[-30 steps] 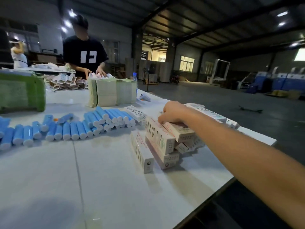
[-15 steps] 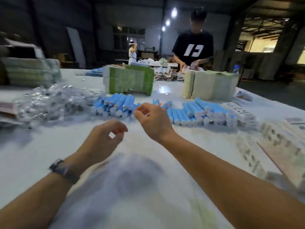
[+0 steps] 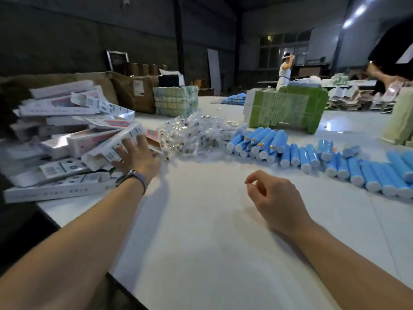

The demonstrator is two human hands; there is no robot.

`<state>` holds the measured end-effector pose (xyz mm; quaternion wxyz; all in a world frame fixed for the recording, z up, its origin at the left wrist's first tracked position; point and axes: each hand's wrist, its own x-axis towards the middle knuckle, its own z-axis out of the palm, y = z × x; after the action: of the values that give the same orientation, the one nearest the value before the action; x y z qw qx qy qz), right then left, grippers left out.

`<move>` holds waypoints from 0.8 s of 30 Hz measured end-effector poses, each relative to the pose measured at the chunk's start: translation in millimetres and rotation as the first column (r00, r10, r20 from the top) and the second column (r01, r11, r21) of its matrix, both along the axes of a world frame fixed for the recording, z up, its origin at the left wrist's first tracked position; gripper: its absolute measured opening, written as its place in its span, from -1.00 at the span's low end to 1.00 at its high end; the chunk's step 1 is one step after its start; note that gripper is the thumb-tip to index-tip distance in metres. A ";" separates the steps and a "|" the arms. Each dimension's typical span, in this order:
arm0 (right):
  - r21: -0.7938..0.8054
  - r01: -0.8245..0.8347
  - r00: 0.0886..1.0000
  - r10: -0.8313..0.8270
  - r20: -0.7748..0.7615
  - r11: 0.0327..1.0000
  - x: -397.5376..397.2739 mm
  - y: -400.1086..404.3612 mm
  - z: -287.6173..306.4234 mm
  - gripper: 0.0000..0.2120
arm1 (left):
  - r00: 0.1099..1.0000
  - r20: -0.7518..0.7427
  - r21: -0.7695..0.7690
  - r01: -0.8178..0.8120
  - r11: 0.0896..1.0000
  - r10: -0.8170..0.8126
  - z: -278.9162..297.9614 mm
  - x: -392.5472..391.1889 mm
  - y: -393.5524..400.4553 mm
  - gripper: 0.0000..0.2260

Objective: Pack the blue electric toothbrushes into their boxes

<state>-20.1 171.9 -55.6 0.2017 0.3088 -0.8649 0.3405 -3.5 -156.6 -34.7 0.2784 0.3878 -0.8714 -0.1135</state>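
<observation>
At the left edge of the white counter [image 3: 201,220], we are reaching our left hand [image 3: 136,157] into the heap of boxes [image 3: 73,139], fingers spread wide against one tilted box [image 3: 111,146]; whether they are gripping it we cannot tell. Our right hand [image 3: 274,195] is hovering over bare counter, loosely curled and holding nothing. Blue electric toothbrushes [image 3: 312,157] are lying in rows to the right, well apart from both hands.

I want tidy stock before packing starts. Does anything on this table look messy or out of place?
Yes. The boxes at the left lie in a tilted, jumbled heap, some with open flaps, under the left hand. The blue toothbrushes lie in rough rows, a few askew. Nothing looks spilled.
</observation>
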 end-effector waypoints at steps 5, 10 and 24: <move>0.023 -0.007 1.000 0.007 0.003 1.000 -0.8 1.1 -0.6 -0.92 | 0.974 0.188 -0.060 -0.114 0.992 0.123 -13.0 9.4 -39.2 -0.50; 0.054 -0.020 1.000 0.020 0.011 0.998 -0.9 -0.4 -0.3 -0.90 | 0.969 0.194 -0.300 -0.093 0.950 0.156 -8.0 -0.2 -33.7 -0.68; -0.154 -0.037 0.997 0.027 -0.069 0.987 1.9 -2.4 1.0 -0.64 | 0.901 -0.065 -0.391 0.373 0.842 -0.429 79.2 69.6 126.5 -0.79</move>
<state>-18.2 169.5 -54.6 0.2482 0.3171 -0.8236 0.3993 66.1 -30.1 44.5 0.3808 0.1276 -0.9152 -0.0326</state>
